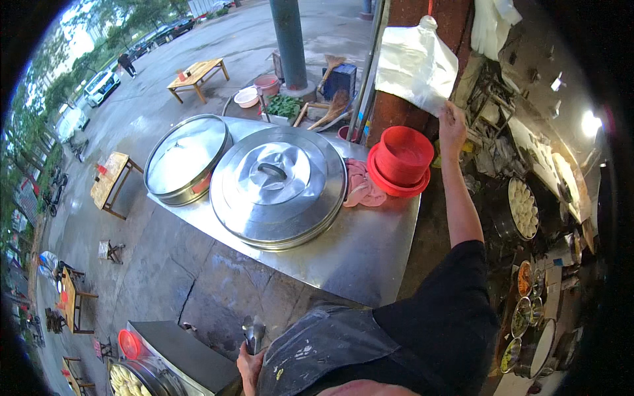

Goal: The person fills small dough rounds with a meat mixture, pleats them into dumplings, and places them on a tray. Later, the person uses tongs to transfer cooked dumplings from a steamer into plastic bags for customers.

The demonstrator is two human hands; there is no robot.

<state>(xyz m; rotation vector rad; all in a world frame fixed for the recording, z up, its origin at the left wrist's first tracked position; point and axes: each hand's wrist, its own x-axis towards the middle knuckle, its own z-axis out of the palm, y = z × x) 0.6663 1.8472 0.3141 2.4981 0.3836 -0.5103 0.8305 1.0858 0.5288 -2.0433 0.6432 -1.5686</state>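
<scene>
My right hand (pixel 451 123) is raised on an outstretched arm, its fingers pinching the lower corner of a plastic bag (pixel 413 69) in a bundle hung on a post. Low in the view, my left hand (pixel 250 364) holds metal tongs (pixel 253 332) beside my dark apron. Between the two, a large round steamer with a domed metal lid (pixel 272 183) stands on a steel table (pixel 366 262). To its left is another covered metal steamer (pixel 185 156). Red plastic baskets (pixel 403 158) are stacked near the post, with a pink cloth (pixel 364 183) against them.
At the lower left, a steamer of buns (pixel 126 381) stands near a red bowl (pixel 130 344). A tray of dumplings (pixel 523 208) and bowls of fillings (pixel 521 317) lie to the right. Wooden tables (pixel 198 74), a pillar (pixel 289 44) and a distant person (pixel 127 64) are outside.
</scene>
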